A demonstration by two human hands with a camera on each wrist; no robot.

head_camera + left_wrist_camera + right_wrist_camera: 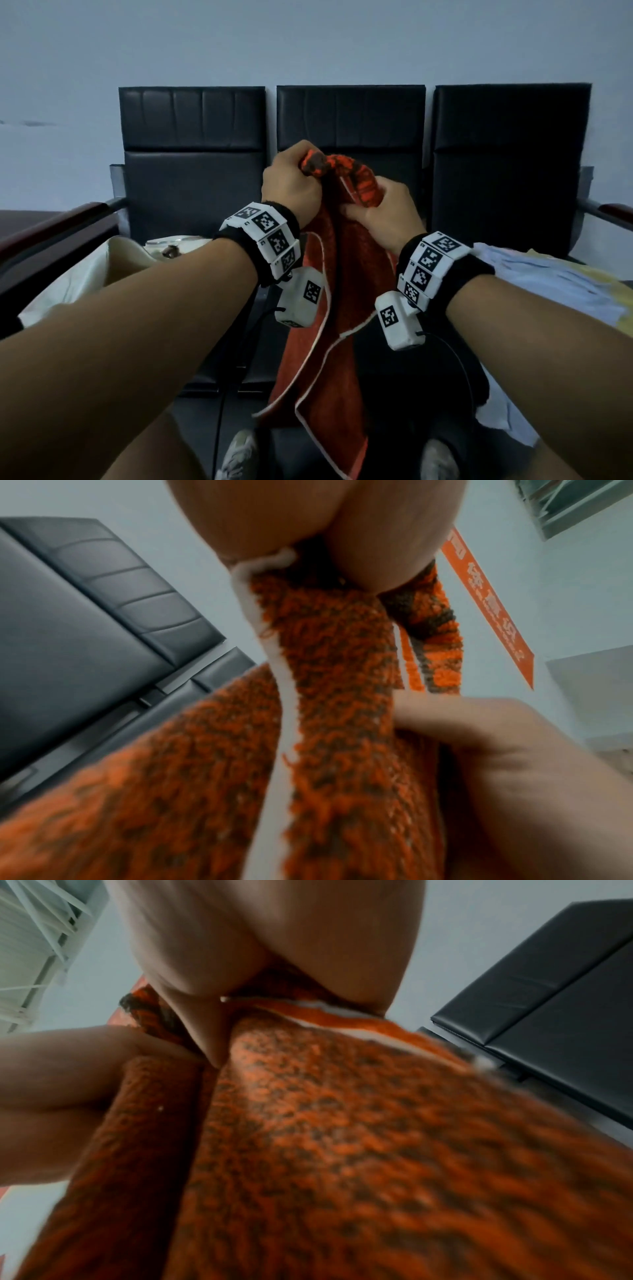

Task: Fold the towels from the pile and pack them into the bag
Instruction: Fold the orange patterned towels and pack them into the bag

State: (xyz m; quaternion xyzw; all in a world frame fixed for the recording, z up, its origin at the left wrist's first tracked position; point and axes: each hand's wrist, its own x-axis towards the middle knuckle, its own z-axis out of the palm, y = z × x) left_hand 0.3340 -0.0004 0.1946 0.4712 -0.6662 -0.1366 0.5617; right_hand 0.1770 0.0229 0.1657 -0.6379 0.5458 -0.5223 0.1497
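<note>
orange towel (337,281) hanging, both hands' grip above

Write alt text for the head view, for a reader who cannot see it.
Both hands, left hand and right hand, grip the top of an orange towel that hangs in front of three black chairs. A cream bag sits left, a pile of pale towels right.
</note>
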